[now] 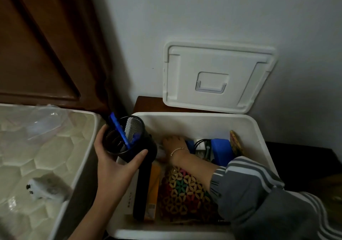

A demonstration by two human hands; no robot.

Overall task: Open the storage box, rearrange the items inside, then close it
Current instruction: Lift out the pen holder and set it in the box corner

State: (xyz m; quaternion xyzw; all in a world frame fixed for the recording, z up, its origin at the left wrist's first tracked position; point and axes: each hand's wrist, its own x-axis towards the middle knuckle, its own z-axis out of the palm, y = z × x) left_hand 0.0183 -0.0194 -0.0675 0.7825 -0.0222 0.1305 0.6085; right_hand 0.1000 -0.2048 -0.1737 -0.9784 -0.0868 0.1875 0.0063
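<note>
The white storage box (259, 128) stands open, and its lid (218, 77) leans upright against the wall behind it. My left hand (112, 158) grips a black mesh pen cup (129, 138) over the box's left rim, with a blue pen (119, 130) sticking out of it. My right hand (174, 142) reaches deep into the box, palm down on the items at the back; its fingertips are hidden. Inside lie a patterned woven mat (183, 189), an orange book (153, 188), a blue object (221, 151) and a black cable (200, 144).
A mattress (37, 156) wrapped in plastic lies to the left, with a small white plush toy (44, 188) on it. A brown wooden door (46, 41) stands behind. The box sits on a dark wooden surface (148, 104) against the white wall.
</note>
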